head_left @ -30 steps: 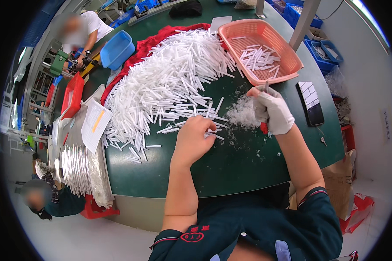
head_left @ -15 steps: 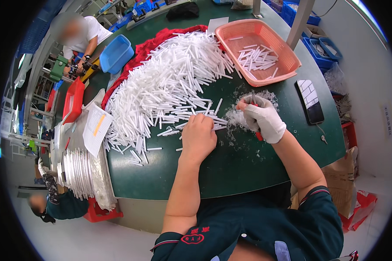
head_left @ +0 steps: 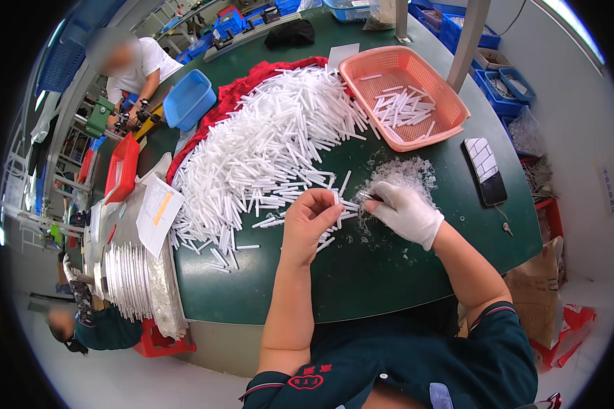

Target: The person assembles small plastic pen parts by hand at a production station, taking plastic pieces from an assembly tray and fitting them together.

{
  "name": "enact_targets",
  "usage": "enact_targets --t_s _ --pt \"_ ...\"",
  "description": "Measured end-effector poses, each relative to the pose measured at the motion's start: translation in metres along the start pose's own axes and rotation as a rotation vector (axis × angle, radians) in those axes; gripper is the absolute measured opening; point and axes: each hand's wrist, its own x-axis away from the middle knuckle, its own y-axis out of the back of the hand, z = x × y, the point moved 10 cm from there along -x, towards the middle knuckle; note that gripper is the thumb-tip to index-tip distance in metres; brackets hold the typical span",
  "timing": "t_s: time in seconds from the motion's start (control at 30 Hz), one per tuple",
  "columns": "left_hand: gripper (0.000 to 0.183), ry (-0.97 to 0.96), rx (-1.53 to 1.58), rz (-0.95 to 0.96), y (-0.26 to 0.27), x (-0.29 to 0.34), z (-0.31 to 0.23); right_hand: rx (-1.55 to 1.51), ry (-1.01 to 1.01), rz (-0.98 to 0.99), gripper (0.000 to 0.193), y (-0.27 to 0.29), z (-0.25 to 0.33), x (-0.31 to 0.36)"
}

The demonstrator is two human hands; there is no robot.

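Observation:
My bare left hand (head_left: 310, 223) pinches a short white plastic tube (head_left: 336, 197) between thumb and fingertips, at the near edge of a big heap of such tubes (head_left: 252, 140). Close on its right, my right hand (head_left: 409, 215), in a white glove with bare fingertips, is closed round a small red-handled metal tool (head_left: 369, 198). The glove hides most of that tool, and its tip points toward the left hand. Thin clear plastic shavings (head_left: 411, 172) lie in a pile just beyond the right hand.
An orange basket (head_left: 458, 121) with some white tubes stands far right, near a metal post. A phone (head_left: 484, 170) and a small key lie on the green table (head_left: 252, 293). Red cloth (head_left: 252, 76) lies under the heap; a blue bin (head_left: 189, 102) stands left. Two people work beyond.
My left hand has lifted slightly and now holds a tube up between its fingertips. My right hand has turned and come down toward it, bringing the tool's tip closer.

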Motion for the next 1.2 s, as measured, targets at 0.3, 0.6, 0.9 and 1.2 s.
enact_targets --t_s 0.3,0.6,0.9,1.2 --pt "0.02 -0.023 0.177 -0.052 0.011 -0.004 -0.001 -0.39 -0.014 0.033 0.027 -0.014 -0.012 -0.005" --pt "0.015 -0.055 0.2 -0.121 0.013 -0.001 -0.006 -0.614 -0.09 0.143 0.026 -0.026 0.002 0.0" --pt "0.009 -0.098 -0.009 -0.14 0.011 0.001 0.0 -0.718 -0.203 0.067 0.021 -0.021 -0.008 0.004" --pt "0.04 -0.804 -0.959 -0.347 -0.029 0.034 -0.079 -0.776 -0.239 0.049 0.022 -0.009 -0.008 0.004"
